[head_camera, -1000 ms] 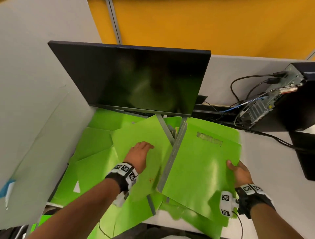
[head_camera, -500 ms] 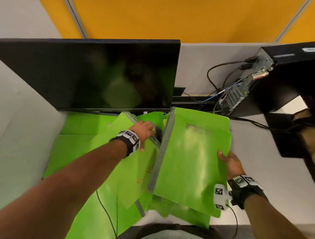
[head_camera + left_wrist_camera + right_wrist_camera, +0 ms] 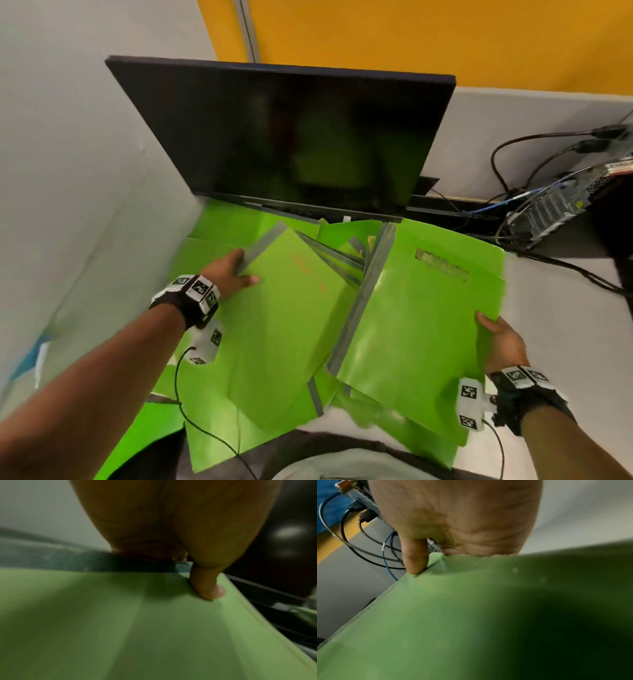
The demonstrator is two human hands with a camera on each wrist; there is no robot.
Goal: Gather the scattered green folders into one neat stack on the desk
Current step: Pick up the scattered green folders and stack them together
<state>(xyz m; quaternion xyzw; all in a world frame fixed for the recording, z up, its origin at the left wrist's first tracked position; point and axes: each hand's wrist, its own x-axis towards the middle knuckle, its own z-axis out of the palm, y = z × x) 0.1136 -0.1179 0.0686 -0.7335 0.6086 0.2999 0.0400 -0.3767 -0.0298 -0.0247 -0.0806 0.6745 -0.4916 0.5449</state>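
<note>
Green folders [image 3: 274, 342] lie fanned and overlapping across the surface [image 3: 565, 342] below the monitor [image 3: 291, 137], no stack formed; left hand [image 3: 227, 274] pinches one folder's grey spine, right hand [image 3: 503, 342] grips another folder [image 3: 411, 325] by its edge.

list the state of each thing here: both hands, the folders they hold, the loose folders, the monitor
left hand: grips left folder's edge
left folder: lifted, tilted
right hand: pinches right folder's edge
right folder: held, closed
loose folders: scattered, overlapping
monitor: screen dark
</note>
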